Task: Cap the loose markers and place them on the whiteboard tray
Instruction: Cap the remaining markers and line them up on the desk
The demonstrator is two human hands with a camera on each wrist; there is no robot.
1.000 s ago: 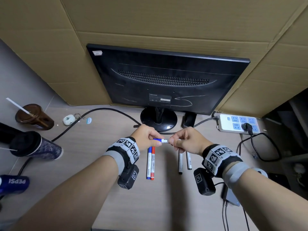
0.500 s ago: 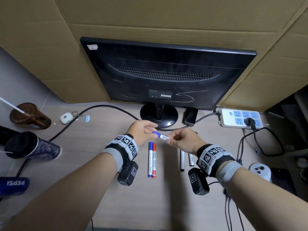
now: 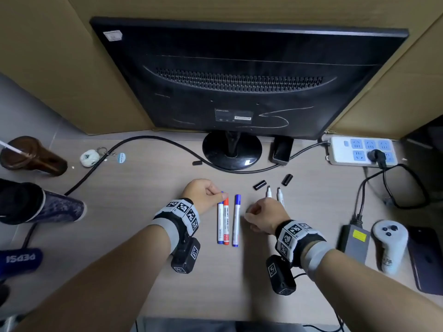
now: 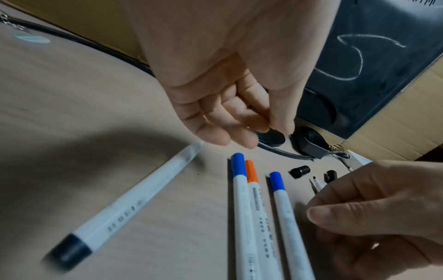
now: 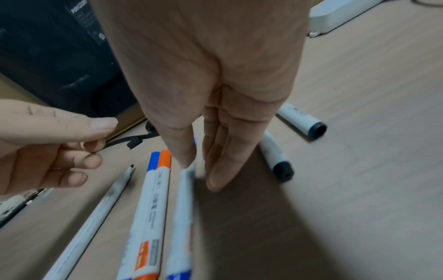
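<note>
three capped markers lie side by side on the desk (image 3: pixel 119 271) between the two hands: a blue-capped marker (image 3: pixel 220 221) touching an orange-capped marker (image 3: pixel 226 221), and a second blue-capped marker (image 3: pixel 236 220) just to their right with a thin gap. all three point their caps toward the monitor (image 3: pixel 239 75).

the left hand (image 3: pixel 202 195) hovers at the cap end of the first blue marker, its fingers loosely curled; the wrist views show nothing in its grip. the right hand (image 3: pixel 265 215) sits just right of the second blue marker, thumb and fingers drawn down together toward the desk beside that marker's barrel; whether the thumb touches the barrel is hard to tell through blur, and it grips nothing clearly.

two uncapped markers (image 3: pixel 273 195) lie partly under the right hand, dark tips toward the monitor. two black caps (image 3: pixel 260 184) lie loose just beyond those tips, apart from each other.

the desk is pale wood grain. a black cable (image 3: pixel 143 140) curves across it past the monitor stand (image 3: pixel 232 149). a white power strip (image 3: pixel 362 150) with blue sockets lies at the far right, a dark tumbler (image 3: pixel 48 203) and a brown cup (image 3: pixel 31 154) at the left, a white controller (image 3: pixel 389 245) and a dark phone (image 3: pixel 425 257) at the right. cardboard (image 3: pixel 60 56) stands behind the monitor.
</note>
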